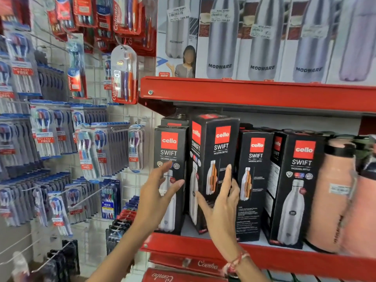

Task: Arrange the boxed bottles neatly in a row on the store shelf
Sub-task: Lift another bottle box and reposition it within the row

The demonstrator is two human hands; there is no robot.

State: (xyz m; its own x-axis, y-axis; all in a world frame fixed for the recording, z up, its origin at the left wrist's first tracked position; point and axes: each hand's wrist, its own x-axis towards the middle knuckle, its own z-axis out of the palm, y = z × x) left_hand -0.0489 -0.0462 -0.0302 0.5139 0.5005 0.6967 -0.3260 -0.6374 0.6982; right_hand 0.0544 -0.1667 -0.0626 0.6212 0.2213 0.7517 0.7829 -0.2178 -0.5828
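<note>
Our right hand [220, 202], a red thread bracelet [236, 261] at the wrist, is raised with fingers spread, fingertips against the front of the second black cardboard bottle box [215, 159]. Our left hand [158, 192] is open too, fingers loosely apart, in front of the leftmost black box [169, 180]; whether it touches, we cannot tell.

Four black boxes stand on the red metal shelf [284, 259], each reading "cello SWIFT" with a steel bottle pictured. The second is turned askew and tilted; the third [253, 180] and fourth [299, 190] stand upright to the right. A peach-coloured unboxed bottle with a black cap [333, 196] stands just beside the fourth.

Below, red packaging reads "Combo" [162, 276].

On the upper red shelf [254, 94], white boxes marked "MODWARE" [220, 47] carry price stickers, mostly illegible.

Left, hanging "Colgate" toothbrush packs [124, 76] show "FREE" tags.
</note>
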